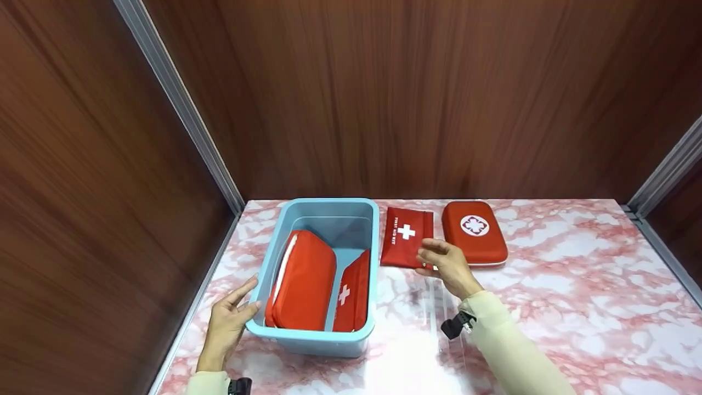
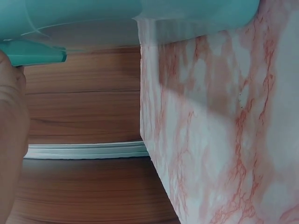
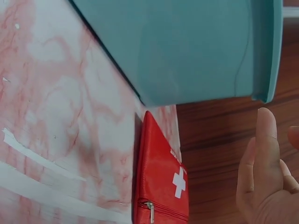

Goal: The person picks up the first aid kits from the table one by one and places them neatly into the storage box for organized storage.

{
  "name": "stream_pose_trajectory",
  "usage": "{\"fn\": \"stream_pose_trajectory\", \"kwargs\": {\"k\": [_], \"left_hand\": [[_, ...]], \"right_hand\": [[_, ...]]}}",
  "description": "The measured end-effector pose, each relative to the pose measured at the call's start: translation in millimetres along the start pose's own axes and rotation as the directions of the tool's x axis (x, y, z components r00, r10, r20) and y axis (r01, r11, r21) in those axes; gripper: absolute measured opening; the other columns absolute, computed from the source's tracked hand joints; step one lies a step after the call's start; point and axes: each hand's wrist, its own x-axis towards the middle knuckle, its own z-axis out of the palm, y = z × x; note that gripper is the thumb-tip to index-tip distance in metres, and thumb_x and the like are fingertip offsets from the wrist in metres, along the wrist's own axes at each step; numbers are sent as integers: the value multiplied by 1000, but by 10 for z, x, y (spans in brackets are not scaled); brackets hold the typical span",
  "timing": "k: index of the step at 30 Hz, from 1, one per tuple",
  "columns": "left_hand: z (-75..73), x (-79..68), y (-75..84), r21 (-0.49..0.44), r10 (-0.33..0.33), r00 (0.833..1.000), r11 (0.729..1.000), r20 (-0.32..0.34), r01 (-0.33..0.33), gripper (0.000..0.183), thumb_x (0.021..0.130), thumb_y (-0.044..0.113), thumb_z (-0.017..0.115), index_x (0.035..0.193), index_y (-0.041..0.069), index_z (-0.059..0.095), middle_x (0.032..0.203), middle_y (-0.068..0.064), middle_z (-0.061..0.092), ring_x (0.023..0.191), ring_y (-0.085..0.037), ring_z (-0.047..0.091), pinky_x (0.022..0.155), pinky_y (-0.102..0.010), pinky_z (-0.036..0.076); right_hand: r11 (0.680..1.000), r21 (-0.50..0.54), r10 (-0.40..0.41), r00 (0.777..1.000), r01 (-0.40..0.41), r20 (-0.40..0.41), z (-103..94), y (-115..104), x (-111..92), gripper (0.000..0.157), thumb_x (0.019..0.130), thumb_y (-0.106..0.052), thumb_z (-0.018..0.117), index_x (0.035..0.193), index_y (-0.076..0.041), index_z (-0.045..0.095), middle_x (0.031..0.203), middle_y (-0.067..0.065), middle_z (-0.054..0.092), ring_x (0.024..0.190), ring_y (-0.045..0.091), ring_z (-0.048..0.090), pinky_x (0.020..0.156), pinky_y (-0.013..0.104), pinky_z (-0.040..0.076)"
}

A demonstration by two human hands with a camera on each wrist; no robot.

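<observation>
My left hand is at the left rim of a light blue plastic bin, fingers spread, thumb tip over the rim. In the left wrist view only part of this hand shows beside the rim. Inside the bin, a plump red zippered case leans at the left, and a flat red pouch with a white cross stands along the right wall. My right hand, fingers loosely extended and holding nothing, is above the lower right corner of a red first aid kit pouch. The right wrist view shows the pouch's metal zipper pull.
Right of the pouch lies a red hard case with a round white emblem. The table has a pink and white marbled top. Brown wood-grain panels with metal corner strips stand behind and at both sides.
</observation>
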Motion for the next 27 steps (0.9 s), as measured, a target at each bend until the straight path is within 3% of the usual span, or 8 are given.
{"fn": "stream_pose_trajectory", "kwargs": {"k": [3,10,13,22,27], "left_hand": [[-2,3,-11,-5,5,1000,1000,7,-5,53,86,-14,66,136,-18,48,145,-19,50,133,-38,41,94,-21,50],[-32,7,-40,-27,51,998,998,33,-50,53,86,-14,66,134,-21,46,132,6,62,114,-4,58,94,-20,49],[-42,7,-45,-48,65,997,997,45,-63,53,86,-14,66,134,-22,45,127,12,63,111,-5,61,93,-20,50],[-38,0,-48,-62,71,996,996,49,-68,52,87,-14,65,134,-22,44,126,11,64,106,-8,64,94,-19,49],[-35,-6,-49,-71,58,997,996,44,-54,52,87,-14,66,134,-21,45,125,11,65,106,-8,64,88,-20,52]], "right_hand": [[1000,-4,5,1000,-5,-8,-8,37,21,42,96,3,60,134,13,47,104,12,60,92,21,65,73,35,61],[1000,-23,10,1000,-11,-24,-25,113,88,43,95,4,61,134,14,46,102,10,58,93,21,63,74,36,61],[999,-30,12,999,-13,-29,-37,146,122,45,95,5,60,136,15,45,103,10,57,92,20,63,75,38,60],[998,-55,23,996,-27,-81,-82,270,210,48,93,4,62,137,16,44,100,9,60,90,19,64,80,47,58],[997,-68,24,993,-32,-113,-117,336,280,47,93,4,62,136,15,47,98,9,60,99,30,62,79,48,59]]}}
